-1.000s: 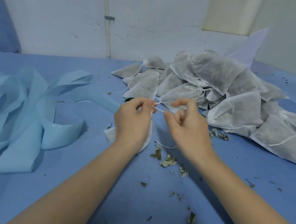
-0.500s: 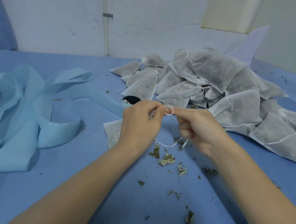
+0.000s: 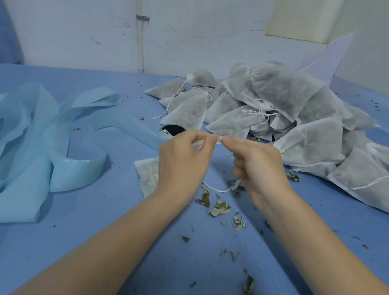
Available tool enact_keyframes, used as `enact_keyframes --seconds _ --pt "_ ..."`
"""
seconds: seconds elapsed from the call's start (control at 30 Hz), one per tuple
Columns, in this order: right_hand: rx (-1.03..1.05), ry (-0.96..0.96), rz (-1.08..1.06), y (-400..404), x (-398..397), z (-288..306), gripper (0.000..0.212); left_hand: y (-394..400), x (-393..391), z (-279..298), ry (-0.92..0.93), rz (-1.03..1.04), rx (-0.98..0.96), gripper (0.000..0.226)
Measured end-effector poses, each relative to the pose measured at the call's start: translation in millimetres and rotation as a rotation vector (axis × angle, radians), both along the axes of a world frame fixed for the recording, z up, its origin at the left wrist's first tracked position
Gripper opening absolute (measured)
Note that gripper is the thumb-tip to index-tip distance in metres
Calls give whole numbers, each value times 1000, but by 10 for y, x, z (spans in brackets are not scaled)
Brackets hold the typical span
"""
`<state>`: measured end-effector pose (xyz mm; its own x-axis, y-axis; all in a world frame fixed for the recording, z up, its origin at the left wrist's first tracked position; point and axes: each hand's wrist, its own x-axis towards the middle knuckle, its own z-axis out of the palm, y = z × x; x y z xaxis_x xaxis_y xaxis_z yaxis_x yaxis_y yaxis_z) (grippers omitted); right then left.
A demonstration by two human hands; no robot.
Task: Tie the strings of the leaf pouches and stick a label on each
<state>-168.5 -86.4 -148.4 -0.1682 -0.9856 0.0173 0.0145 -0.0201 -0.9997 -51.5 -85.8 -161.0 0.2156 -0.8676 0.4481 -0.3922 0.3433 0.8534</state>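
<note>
A blue surface [image 3: 37, 239] covers the whole foreground, scattered with dried leaf crumbs [image 3: 218, 209] — some in a cluster near the middle, others further toward the near edge. Behind it rises a scuffed white wall [image 3: 82, 17], with a thin white pipe [image 3: 139, 42] running up it, held by a small metal bracket [image 3: 142, 18]. A pale cream panel [image 3: 301, 15] sits high on the wall to the right.

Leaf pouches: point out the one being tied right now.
It is the pouch lying flat under the left hand, apart from the pile behind. Both hands pinch its white string; the right hand holds the other end.
</note>
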Motion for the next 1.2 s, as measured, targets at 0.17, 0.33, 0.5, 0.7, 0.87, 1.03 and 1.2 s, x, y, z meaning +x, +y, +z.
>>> enact_keyframes --seconds 0.17,0.33,0.5,0.7,0.87,1.03,1.2 --pt "193 -438 221 -5 13 34 15 -14 -3 12 13 8 22 15" --pt "241 -609 346 17 30 47 9 -12 -5 3 -44 -27 -31 11" --pt "212 -587 341 16 24 46 11 28 -6 -22 -209 81 -276 12" --pt "128 -545 286 3 -4 36 10 72 -25 -26 -249 150 -413 9" --pt "47 -376 204 12 -12 17 28 40 -11 2 -251 187 -426 7" --pt "-52 -129 158 7 -48 30 17 24 7 22 -325 223 -452 6" --pt "-63 -46 154 -22 -68 -8 15 8 -1 22 -253 209 -215 9"
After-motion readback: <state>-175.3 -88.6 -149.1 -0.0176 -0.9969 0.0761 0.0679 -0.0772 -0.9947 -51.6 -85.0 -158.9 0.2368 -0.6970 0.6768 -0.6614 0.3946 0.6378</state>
